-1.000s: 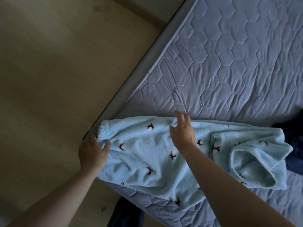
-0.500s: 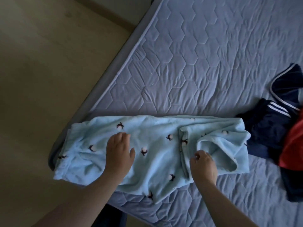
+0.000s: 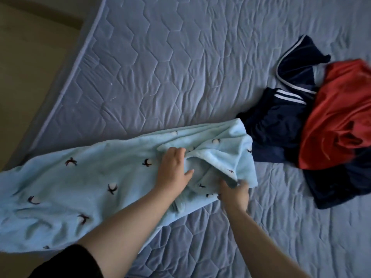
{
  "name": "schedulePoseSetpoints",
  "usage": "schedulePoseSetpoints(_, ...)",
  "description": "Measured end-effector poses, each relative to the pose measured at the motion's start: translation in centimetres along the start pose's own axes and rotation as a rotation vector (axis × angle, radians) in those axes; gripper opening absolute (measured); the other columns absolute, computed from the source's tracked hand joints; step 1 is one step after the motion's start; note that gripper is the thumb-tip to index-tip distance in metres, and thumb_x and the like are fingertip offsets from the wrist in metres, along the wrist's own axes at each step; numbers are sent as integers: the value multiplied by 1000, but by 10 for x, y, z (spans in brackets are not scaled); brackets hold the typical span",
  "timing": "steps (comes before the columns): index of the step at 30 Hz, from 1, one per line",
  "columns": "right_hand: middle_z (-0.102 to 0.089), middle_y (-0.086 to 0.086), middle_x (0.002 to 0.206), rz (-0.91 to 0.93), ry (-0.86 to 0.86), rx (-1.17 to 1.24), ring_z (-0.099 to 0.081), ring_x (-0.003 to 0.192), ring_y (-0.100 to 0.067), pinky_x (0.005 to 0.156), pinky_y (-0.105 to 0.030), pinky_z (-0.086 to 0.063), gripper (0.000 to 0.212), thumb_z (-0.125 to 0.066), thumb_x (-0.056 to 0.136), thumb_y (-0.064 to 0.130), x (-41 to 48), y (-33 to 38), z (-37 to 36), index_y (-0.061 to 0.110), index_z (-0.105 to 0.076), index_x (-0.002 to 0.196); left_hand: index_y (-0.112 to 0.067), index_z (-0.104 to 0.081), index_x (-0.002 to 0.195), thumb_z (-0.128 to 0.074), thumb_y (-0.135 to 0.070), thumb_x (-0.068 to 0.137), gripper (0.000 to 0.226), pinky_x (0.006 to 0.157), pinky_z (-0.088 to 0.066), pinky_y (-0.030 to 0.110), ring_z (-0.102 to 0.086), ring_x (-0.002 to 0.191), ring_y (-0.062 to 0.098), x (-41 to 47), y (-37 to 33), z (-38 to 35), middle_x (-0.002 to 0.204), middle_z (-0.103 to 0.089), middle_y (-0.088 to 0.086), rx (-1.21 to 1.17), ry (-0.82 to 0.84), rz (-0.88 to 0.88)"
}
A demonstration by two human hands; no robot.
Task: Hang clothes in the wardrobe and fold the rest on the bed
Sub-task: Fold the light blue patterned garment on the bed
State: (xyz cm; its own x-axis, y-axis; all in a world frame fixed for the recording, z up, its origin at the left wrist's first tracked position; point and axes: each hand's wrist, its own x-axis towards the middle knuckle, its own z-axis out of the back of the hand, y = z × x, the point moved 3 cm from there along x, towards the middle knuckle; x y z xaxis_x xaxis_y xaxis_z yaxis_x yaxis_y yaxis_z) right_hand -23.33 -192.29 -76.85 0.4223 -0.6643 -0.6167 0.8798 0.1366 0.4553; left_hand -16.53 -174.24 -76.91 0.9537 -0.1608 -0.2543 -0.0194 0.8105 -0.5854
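Light blue fleece pants [image 3: 84,189] with small dark and white motifs lie stretched along the near edge of the bed [image 3: 180,77]; their left end hangs past the mattress edge. My left hand [image 3: 173,169] lies on the bunched right part, fingers curled into a fold of the fleece. Just to the right, my right hand [image 3: 234,194] is blurred and grips the lower edge of the same bunched end. That end is rumpled and partly folded over itself.
A navy garment with white stripes [image 3: 271,127] and a red garment [image 3: 337,121] lie in a heap on the right, touching the pants' right end. The wooden floor [image 3: 30,67] runs along the bed's left edge. Bare quilted mattress lies beyond the pants.
Both hands have moved right along the pants to the bunched end. My left hand has gone from lying flat to curling into a fold. The view has swung right, showing the heap.
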Motion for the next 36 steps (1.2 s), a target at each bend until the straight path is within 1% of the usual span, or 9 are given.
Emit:
schedulePoseSetpoints(5,-41,4,63,543,-103,-81,-40,58,-18,50,-30,-27,28,-60,85,16,-9,31,-2,15,-39,67,-10,-56,110,-59,-25,88,27,83,-42,41,-53,106,34,50,-20,-8,113,-55,13,175,41,-26)
schedulePoseSetpoints(7,-49,3,76,719,-100,-163,-45,69,-18,58,-27,-33,9,-63,79,9,-11,35,-8,13,-54,80,-8,-59,109,-52,-20,92,21,76,-40,40,-56,101,38,65,-11,-1,108,-61,19,46,-32,96)
schedulePoseSetpoints(11,-51,-2,109,711,-19,-425,-47,99,-21,80,-33,-46,41,-65,77,21,-11,24,-24,16,-56,117,-6,-66,105,-49,-20,95,24,80,-43,36,-60,101,37,71,26,11,106,-67,22,-190,-10,394)
schedulePoseSetpoints(17,-53,-1,108,718,105,-352,-58,74,-26,59,-36,-50,38,-61,76,2,-17,28,-28,14,-62,112,-11,-65,110,-43,-58,84,58,87,-54,51,-66,92,34,57,24,1,105,-69,17,-792,153,771)
schedulePoseSetpoints(21,-56,-7,92,1009,140,-470,-58,73,-28,49,-33,-47,43,-66,66,4,-42,23,-31,14,-70,108,-6,-60,109,-71,-65,61,77,71,-50,31,-64,91,27,53,14,-4,103,-65,11,-546,121,755)
schedulePoseSetpoints(25,-55,1,105,725,377,-643,-59,91,-24,73,-31,-48,41,-52,89,33,-34,4,-36,26,-52,129,0,-60,101,-70,-19,81,29,67,-42,28,-60,85,26,53,23,-9,106,-66,18,-501,32,714)
schedulePoseSetpoints(28,-62,5,87,683,83,-460,-60,73,-18,59,-30,-44,21,-51,93,34,-27,4,-27,23,-60,108,-5,-63,95,-66,-21,81,21,66,-41,28,-58,78,25,48,31,-11,97,-67,15,-502,15,694)
schedulePoseSetpoints(31,-60,5,74,182,-148,-107,-57,63,-16,57,-33,-49,11,-52,91,28,-11,-11,-13,18,-51,85,-11,-57,93,-67,-43,65,44,71,-44,34,-59,82,30,42,31,-12,94,-62,17,-672,75,762)
schedulePoseSetpoints(36,-68,-10,85,-316,111,580,-66,79,-26,75,-41,-57,30,-65,86,39,10,-16,-18,9,-62,84,-9,-58,117,-76,-64,60,82,91,-53,44,-63,101,29,35,17,-23,111,-65,9,-639,205,851)
